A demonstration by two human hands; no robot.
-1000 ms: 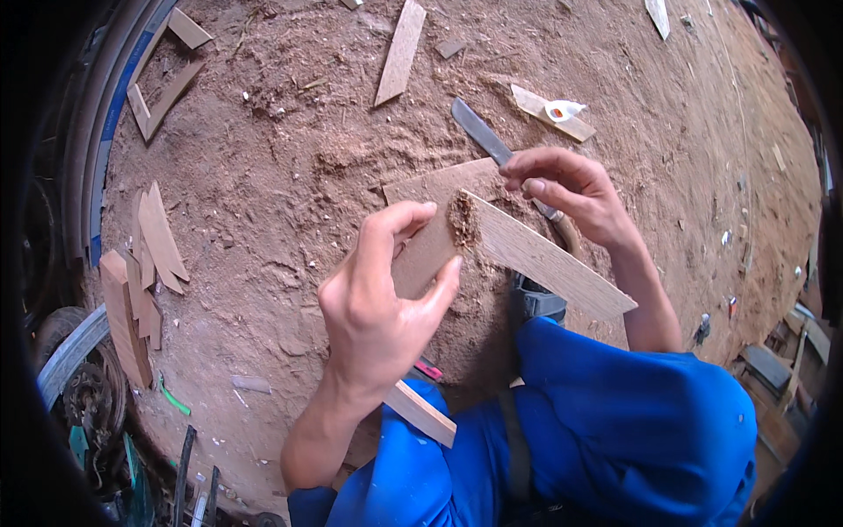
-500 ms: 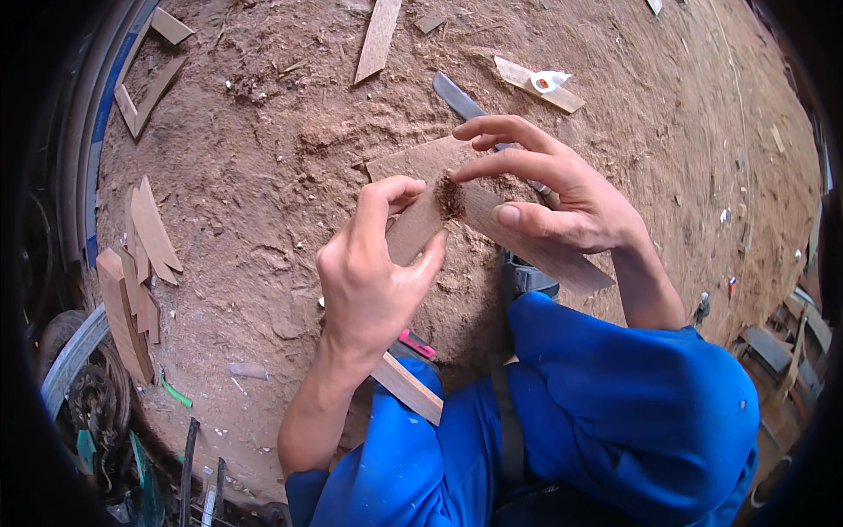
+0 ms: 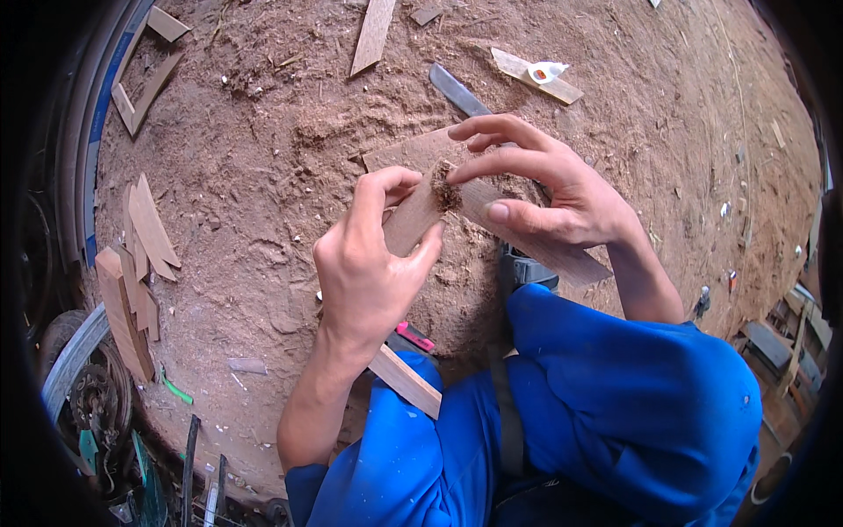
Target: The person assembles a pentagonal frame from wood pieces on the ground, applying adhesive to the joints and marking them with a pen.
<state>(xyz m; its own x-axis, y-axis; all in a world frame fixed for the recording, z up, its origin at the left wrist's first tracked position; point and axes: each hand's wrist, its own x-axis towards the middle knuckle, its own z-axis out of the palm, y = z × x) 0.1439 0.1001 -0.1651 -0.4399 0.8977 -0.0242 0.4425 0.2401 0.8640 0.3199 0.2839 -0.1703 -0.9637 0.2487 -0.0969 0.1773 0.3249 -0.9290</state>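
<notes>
Two flat wooden strips meet at an angle in front of me, with brown sawdust [image 3: 449, 195] clumped over their joint. My left hand [image 3: 364, 255] is closed around the left strip [image 3: 411, 224], its thumb and fingers on opposite edges. Over the right strip [image 3: 549, 249], my right hand [image 3: 571, 189] has its fingers stretched out and apart. One of its fingertips touches the sawdust at the joint, and the thumb lies against the strip. Another wide wooden piece [image 3: 404, 154] lies on the ground behind the joint.
Beyond my hands lie a long grey blade [image 3: 457, 90] and a white glue bottle [image 3: 543, 72] on a wooden slat [image 3: 562, 90]. A wood strip [image 3: 407, 382] rests against my leg, near a pink-and-black tool [image 3: 414, 336]. Offcuts [image 3: 149, 228] and a wooden block [image 3: 123, 312] are at left.
The whole view has shifted slightly. Both hands keep nearly the same pose at the joint, and the right fingertip stays on the sawdust.
</notes>
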